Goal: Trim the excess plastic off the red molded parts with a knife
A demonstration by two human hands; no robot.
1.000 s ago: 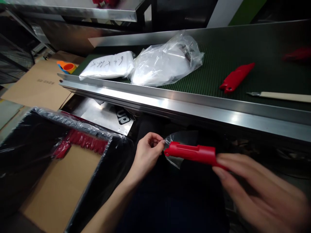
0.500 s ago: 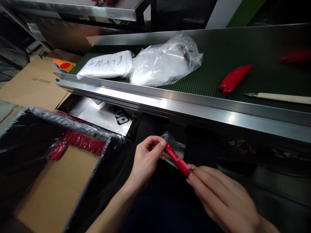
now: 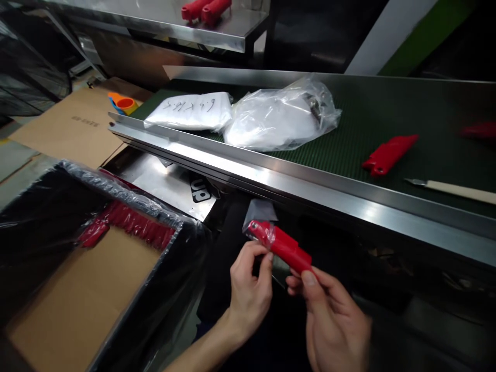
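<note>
Here, your right hand (image 3: 329, 310) pinches the red part (image 3: 287, 246) by its near end, on your side of the metal rail (image 3: 267, 175), seemingly leaving its far end free for the clear plastic sleeve (image 3: 262, 211) your left hand (image 3: 251, 289) pinches around it.

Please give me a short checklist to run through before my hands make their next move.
1. Right hand gripping the red part at its near end: ok.
2. Left hand at the mouth of the clear bag: ok.
3. Red part's far end inside the bag: ok.
4. Red part fully covered: not ok, its near end is bare.
5. Knife on the belt, apart from both hands: ok.
6. Bag free of tears: cannot tell.
</note>
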